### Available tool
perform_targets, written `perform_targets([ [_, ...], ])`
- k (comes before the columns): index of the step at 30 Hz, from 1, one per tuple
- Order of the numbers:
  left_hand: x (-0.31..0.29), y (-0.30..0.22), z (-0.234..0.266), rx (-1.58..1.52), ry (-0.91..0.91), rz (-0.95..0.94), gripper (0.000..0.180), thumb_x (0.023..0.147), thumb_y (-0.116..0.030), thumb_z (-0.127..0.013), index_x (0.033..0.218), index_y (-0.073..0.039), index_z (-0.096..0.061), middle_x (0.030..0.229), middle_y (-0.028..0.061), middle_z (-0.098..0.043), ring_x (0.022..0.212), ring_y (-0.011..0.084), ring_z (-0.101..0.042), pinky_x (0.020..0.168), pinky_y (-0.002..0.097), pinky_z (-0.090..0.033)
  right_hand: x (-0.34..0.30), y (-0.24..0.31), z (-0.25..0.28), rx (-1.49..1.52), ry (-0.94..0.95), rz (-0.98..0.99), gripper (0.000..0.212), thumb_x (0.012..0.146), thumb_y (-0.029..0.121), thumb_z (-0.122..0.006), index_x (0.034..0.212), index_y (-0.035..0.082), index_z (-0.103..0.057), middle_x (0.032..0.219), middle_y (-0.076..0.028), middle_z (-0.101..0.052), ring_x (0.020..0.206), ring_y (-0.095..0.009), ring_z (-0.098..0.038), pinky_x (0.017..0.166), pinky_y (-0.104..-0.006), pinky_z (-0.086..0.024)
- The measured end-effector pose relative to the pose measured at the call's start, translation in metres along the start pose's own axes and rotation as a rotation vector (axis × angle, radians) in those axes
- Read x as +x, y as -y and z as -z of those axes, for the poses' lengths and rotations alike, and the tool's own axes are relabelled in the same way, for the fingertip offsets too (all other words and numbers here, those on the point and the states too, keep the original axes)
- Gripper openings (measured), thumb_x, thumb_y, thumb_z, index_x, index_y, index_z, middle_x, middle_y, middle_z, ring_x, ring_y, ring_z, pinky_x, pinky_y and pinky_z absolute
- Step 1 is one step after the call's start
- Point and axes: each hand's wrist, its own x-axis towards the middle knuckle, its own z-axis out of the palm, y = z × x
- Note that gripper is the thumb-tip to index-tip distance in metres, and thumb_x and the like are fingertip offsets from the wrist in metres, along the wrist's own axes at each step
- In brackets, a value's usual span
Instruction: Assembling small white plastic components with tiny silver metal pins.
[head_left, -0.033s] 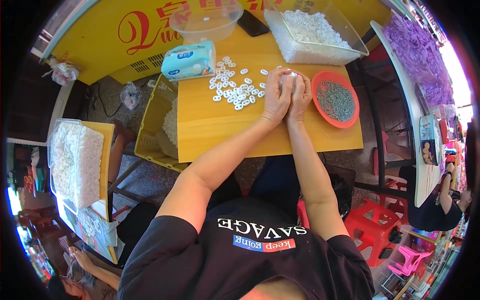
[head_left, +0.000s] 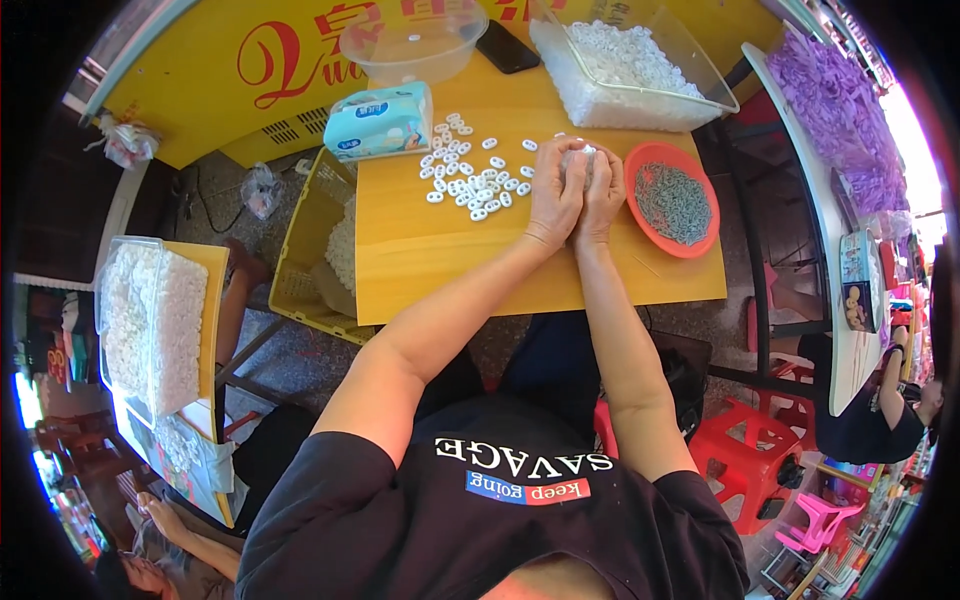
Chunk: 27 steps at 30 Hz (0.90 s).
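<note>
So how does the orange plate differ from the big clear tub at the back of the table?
The orange plate is round, shallow and opaque; the clear tub is rectangular, deep-walled and see-through. The plate holds a thin layer of small grey pieces, the tub a heap of white ones. The plate sits beside the right hand; the tub stands farther back, out of contact. Both rest on the yellow table.
</note>
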Motion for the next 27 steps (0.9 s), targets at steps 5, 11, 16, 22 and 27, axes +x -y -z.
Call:
perform_targets([
  [5,0.003,0.002,-0.003,0.059,-0.01,-0.124,0.021,0.094,-0.017,-0.047,0.105,0.0,-0.053,0.101,0.0174,-0.054,0.095,0.0313,-0.052,0.088,0.0381,-0.04,0.002,0.0,0.0,-0.023,-0.021,0.023,0.023,0.096,0.022,-0.049,0.097,0.003,-0.061,0.09,-0.004,-0.061,0.082,-0.012,-0.056,0.073,-0.0263,-0.048],
  [11,0.005,0.006,0.001,0.104,0.003,-0.144,0.025,0.098,-0.018,-0.043,0.109,0.001,-0.053,0.104,0.0154,-0.056,0.098,0.0244,-0.053,0.09,0.0323,-0.042,0.01,-0.013,0.001,-0.067,-0.022,0.062,0.024,0.095,0.025,-0.051,0.096,0.002,-0.06,0.086,-0.003,-0.061,0.078,-0.011,-0.055,0.07,-0.0263,-0.047],
  [16,0.006,0.002,0.003,0.068,-0.006,-0.166,0.024,0.096,-0.02,-0.044,0.105,0.0,-0.053,0.1,0.017,-0.055,0.096,0.03,-0.051,0.088,0.038,-0.04,0.008,-0.01,-0.003,-0.098,-0.022,0.108,0.025,0.095,0.026,-0.051,0.094,0.003,-0.06,0.087,-0.004,-0.061,0.078,-0.011,-0.056,0.069,-0.0261,-0.047],
  [22,0.006,0.0,0.004,0.065,-0.014,-0.179,0.024,0.095,-0.022,-0.046,0.102,-0.001,-0.053,0.098,0.0182,-0.055,0.093,0.0339,-0.049,0.085,0.0417,-0.039,0.008,-0.013,-0.002,-0.106,-0.028,0.137,0.026,0.095,0.028,-0.052,0.094,0.003,-0.06,0.086,-0.004,-0.061,0.077,-0.012,-0.056,0.068,-0.0269,-0.048],
  [27,0.005,-0.002,0.004,0.011,-0.024,-0.149,0.024,0.095,-0.022,-0.045,0.102,-0.001,-0.054,0.098,0.018,-0.056,0.094,0.0341,-0.05,0.086,0.0417,-0.039,0.011,-0.014,0.0,-0.119,-0.016,0.158,0.028,0.095,0.03,-0.053,0.094,0.003,-0.06,0.086,-0.004,-0.061,0.077,-0.012,-0.056,0.068,-0.0267,-0.048],
])
